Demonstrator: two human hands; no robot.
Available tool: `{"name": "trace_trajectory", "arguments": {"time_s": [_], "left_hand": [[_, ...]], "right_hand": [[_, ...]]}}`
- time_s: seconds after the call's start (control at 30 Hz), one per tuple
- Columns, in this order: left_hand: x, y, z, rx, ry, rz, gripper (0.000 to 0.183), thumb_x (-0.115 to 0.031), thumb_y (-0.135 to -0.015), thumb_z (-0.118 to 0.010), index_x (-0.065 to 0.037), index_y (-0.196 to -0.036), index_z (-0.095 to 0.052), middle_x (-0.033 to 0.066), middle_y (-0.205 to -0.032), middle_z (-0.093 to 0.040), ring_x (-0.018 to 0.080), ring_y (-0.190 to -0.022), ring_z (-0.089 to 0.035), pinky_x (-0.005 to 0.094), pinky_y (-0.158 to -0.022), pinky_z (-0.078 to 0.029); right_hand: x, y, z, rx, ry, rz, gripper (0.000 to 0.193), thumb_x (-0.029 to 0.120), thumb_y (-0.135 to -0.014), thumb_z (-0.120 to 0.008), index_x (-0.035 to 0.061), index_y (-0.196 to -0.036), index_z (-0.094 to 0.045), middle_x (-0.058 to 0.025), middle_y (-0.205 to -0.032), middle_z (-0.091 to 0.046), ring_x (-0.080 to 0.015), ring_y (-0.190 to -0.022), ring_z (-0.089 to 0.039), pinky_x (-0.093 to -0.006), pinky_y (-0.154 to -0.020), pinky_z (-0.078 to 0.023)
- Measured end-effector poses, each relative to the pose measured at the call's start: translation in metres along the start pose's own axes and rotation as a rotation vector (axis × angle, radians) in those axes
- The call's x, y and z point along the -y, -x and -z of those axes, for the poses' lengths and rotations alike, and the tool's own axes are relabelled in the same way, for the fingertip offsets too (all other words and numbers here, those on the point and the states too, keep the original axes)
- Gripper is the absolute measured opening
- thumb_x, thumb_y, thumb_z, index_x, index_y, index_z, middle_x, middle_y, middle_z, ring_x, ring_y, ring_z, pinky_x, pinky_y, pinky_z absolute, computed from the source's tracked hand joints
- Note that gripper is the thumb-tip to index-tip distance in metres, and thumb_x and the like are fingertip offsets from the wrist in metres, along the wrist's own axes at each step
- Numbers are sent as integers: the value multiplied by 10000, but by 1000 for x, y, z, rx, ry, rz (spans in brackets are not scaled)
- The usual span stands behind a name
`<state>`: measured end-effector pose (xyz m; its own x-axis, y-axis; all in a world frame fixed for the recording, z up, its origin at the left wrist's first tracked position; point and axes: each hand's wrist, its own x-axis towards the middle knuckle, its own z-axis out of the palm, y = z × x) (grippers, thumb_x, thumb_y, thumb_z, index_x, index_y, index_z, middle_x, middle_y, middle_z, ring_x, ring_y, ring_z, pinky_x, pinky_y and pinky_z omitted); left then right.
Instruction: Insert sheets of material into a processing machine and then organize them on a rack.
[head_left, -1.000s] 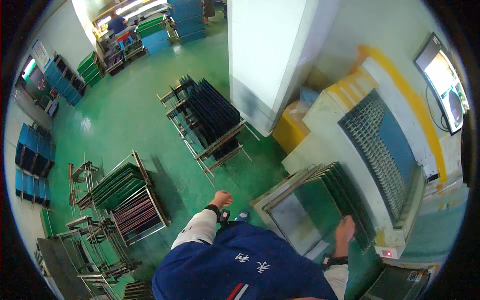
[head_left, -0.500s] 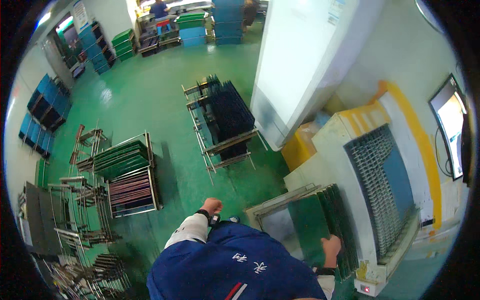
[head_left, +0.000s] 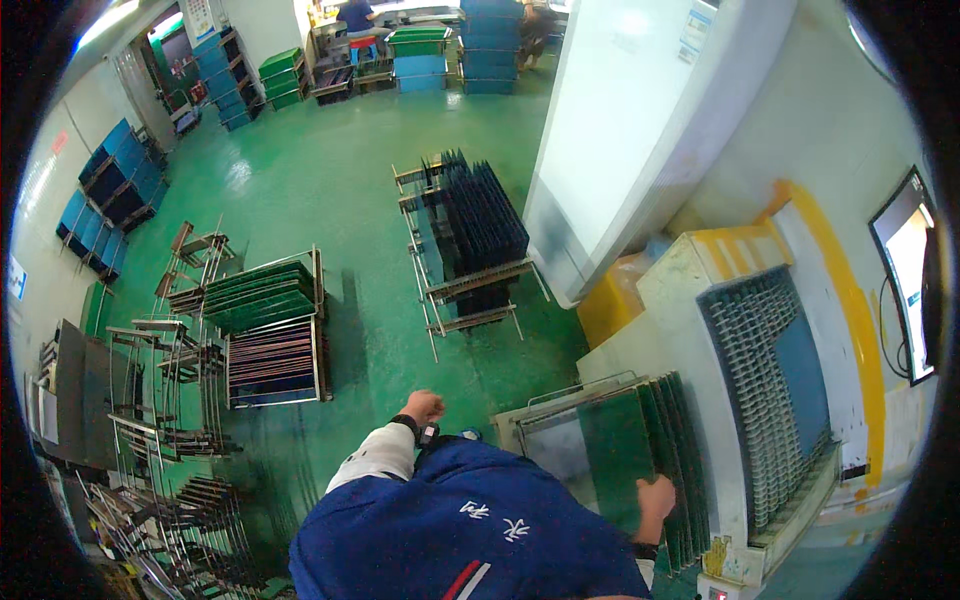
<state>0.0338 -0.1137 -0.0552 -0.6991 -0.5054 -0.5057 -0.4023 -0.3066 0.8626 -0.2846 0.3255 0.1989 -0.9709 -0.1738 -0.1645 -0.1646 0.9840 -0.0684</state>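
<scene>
My left hand is curled into a loose fist in front of my waist, over the green floor, and nothing shows in it. A dark band circles its wrist. My right hand is closed, at the right edge of the foremost green panel. Whether its fingers grip that edge is hidden. Several more thin green panels stand upright behind it, to its right. A metal-framed rack lies along their left side, close to my body.
A pale machine with a column of grey mesh-like parts stands right, below a monitor. Ahead is a rack of dark panels; at left are a rack of green panels and several bare metal racks. A white cabinet rises ahead right.
The view has turned slightly, so the room sits further right in the picture. My right hand has shifted a little left against the green panels. My left hand stays nearly in place, still curled.
</scene>
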Motion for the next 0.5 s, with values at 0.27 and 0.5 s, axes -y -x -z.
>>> {"name": "trace_trajectory", "arguments": {"time_s": [0.27, 0.5], "left_hand": [[-39, 40, -8, 143, 158, 505, 171, -107, -755, -626, -88, -925, -620, 40, -897, -631, 166, -745, -610, 303, -640, -495], [22, 18, -1, 344, -27, 570, 306, -221, -899, -503, -58, -1150, -563, 71, -1084, -615, 169, -887, -590, 330, -693, -491]], "right_hand": [[0, 0, 5, 19, -36, 0, 388, 294, -643, -711, 18, -908, -643, -162, -907, -642, -337, -878, -604, -426, -766, -472], [-11, -8, -8, -30, -8, 8, 372, 286, -634, -708, 31, -898, -654, -165, -887, -646, -338, -846, -615, -426, -757, -477]]}}
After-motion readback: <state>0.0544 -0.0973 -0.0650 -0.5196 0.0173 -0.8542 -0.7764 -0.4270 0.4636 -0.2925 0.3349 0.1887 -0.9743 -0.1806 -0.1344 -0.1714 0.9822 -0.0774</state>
